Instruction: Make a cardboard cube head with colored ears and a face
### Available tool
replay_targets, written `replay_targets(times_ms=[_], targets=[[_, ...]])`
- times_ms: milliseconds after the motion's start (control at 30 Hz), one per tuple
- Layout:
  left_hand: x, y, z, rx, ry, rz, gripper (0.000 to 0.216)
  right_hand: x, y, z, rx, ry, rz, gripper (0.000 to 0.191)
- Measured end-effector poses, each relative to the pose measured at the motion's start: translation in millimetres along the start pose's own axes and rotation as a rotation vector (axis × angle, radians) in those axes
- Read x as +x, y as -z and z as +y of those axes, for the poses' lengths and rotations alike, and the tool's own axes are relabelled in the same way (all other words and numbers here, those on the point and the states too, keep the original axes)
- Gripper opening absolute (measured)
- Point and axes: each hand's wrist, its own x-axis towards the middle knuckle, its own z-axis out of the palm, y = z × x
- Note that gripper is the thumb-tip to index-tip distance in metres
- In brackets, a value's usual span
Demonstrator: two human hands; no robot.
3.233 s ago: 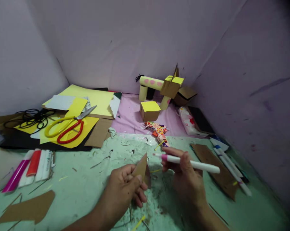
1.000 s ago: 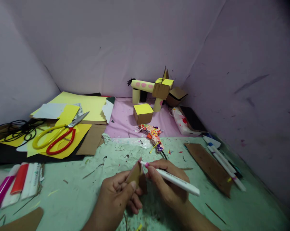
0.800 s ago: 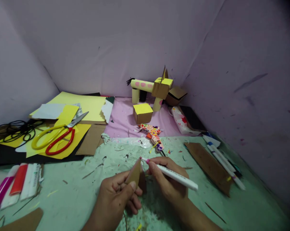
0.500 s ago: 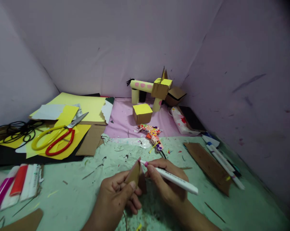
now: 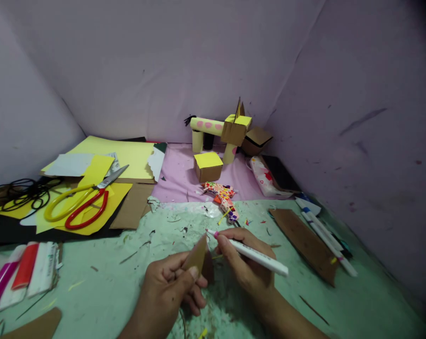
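Observation:
Low in the middle of the head view, my left hand (image 5: 172, 285) pinches a small pointed piece of folded cardboard (image 5: 197, 257) with thumb and fingers, its tip upward. My right hand (image 5: 250, 268) grips a white marker (image 5: 258, 255) with a pink collar, like a pen. The marker's nib is close to the cardboard's tip; I cannot tell whether they touch. Beyond the hands lies a flower-patterned glue gun (image 5: 222, 197). Behind it sit a small cardboard box with a yellow top (image 5: 208, 167) and a four-legged cardboard animal figure (image 5: 207, 126) with pink spots.
Red-and-yellow-handled scissors (image 5: 89, 200) lie on yellow paper (image 5: 119, 200) at left, near tangled black cord (image 5: 25, 193). Several markers (image 5: 27, 268) lie front left. At right are a brown cardboard strip (image 5: 302, 245), more markers (image 5: 327, 238) and a phone-like dark slab (image 5: 279, 173).
The marker's nib has risen slightly and shifted to the right of the cardboard's tip. Both hands keep their holds, and the whole view has shifted a little.

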Motion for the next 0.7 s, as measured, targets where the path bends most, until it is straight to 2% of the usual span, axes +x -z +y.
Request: replay_targets(times_ms=[100,167,300,400,467,600,700], targets=[[-2.8,-1.4,1.1,-0.009,0.013,0.038,0.026,1.5,1.1,-1.5,-0.006,-0.047,0.059,0.010],[-4.8,-2.8,3.2,-0.009,0.024,0.061,0.024,1.0,1.4,-4.2,0.014,-0.026,0.081,0.010],[-5.9,-3.6,5.5,0.014,0.008,0.048,0.024,1.5,0.7,-5.0,-0.005,0.020,-0.005,0.011],[-4.4,-0.9,3.4,0.030,0.011,0.031,0.027,4.4,0.4,0.7,0.009,-0.073,0.023,0.011],[-3.0,1.0,1.5,0.008,0.028,0.018,0.028,5.1,-0.4,3.6,0.111,-0.164,0.031,0.014],[0.0,1.4,0.4,-0.076,0.038,0.004,0.030,1.6,-6.2,-1.1,0.372,-0.316,-0.160,0.023],[2.0,-0.2,1.0,-0.097,0.043,-0.028,0.033,-0.6,-13.1,-8.9,0.466,-0.430,-0.249,0.029]])
